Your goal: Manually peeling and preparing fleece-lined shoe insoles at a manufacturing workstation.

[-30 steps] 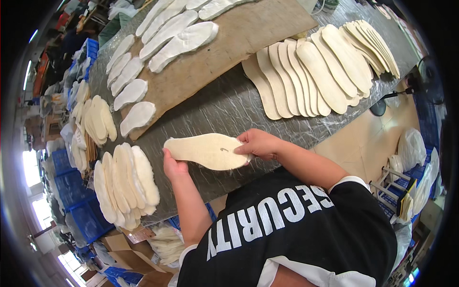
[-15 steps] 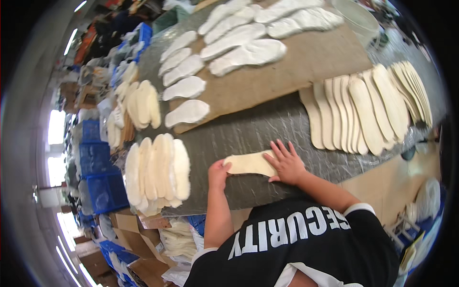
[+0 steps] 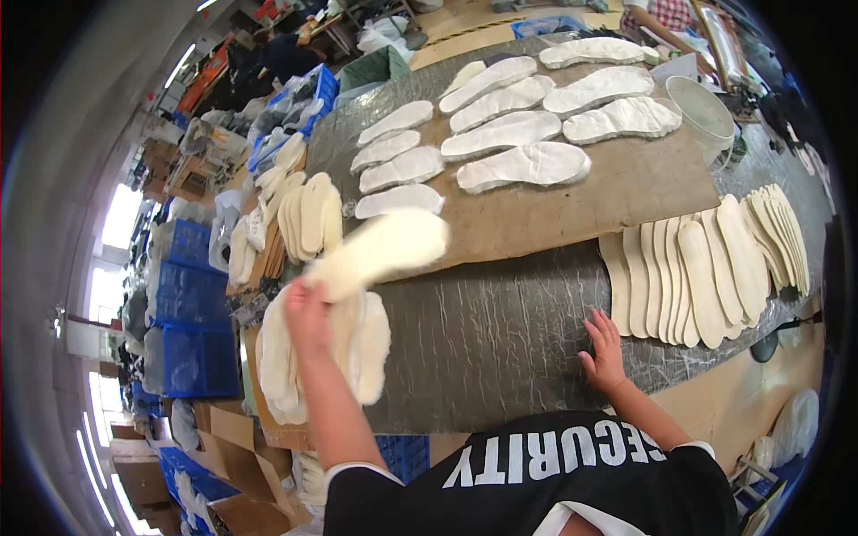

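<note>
My left hand [image 3: 308,314] grips one end of a fluffy cream insole [image 3: 393,243], slightly blurred, raised over the left side of the table. Beneath it lies a pile of fleecy insoles [image 3: 371,357], partly hidden by my hand and forearm. Near the front edge my right hand [image 3: 605,353] has its fingers stretched out and holds nothing. It is on or just above the dark, plastic-covered table [image 3: 483,339], beside an overlapping row of flat cream insoles [image 3: 693,277].
White fleecy insoles [image 3: 523,167] lie in rows on a brown board [image 3: 626,196]. More insoles [image 3: 310,214] sit at the far left. A translucent bucket [image 3: 702,112] stands at the back right. Blue crates [image 3: 192,357] and an open cardboard box [image 3: 237,447] are at the left. Another person's arm [image 3: 666,34] shows at the far right.
My left hand has lifted the insole from the table and carried it left and away, over the pile. My right hand has let go of it and moved right. The view has shifted.
</note>
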`<move>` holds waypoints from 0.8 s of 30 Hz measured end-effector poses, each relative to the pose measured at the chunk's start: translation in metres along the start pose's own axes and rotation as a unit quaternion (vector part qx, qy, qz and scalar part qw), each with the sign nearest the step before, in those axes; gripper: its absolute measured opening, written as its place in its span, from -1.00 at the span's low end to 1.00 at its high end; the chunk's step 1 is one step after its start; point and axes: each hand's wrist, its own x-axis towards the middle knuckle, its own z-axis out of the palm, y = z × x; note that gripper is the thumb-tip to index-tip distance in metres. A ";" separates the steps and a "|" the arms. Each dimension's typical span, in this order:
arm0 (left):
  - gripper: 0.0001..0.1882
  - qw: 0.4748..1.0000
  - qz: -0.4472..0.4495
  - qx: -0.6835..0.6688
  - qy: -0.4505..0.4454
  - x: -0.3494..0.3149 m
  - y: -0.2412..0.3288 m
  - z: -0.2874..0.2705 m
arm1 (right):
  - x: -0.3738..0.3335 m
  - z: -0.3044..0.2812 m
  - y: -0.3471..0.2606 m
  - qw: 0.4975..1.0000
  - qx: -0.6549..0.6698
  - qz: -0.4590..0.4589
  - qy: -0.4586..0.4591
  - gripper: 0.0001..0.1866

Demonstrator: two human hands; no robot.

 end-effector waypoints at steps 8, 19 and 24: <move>-0.76 0.946 -0.051 0.161 0.275 0.138 -0.018 -0.112 | -0.020 -0.012 -0.010 0.998 -0.020 0.053 0.034 -0.56; -0.79 0.916 0.223 0.320 -0.096 -0.024 -0.145 0.133 | -0.044 -0.076 0.034 0.945 -0.161 0.197 0.204 -0.52; -0.80 0.802 0.281 0.319 -0.421 -0.126 -0.160 0.230 | -0.037 -0.109 0.062 0.944 -0.206 0.191 0.175 -0.48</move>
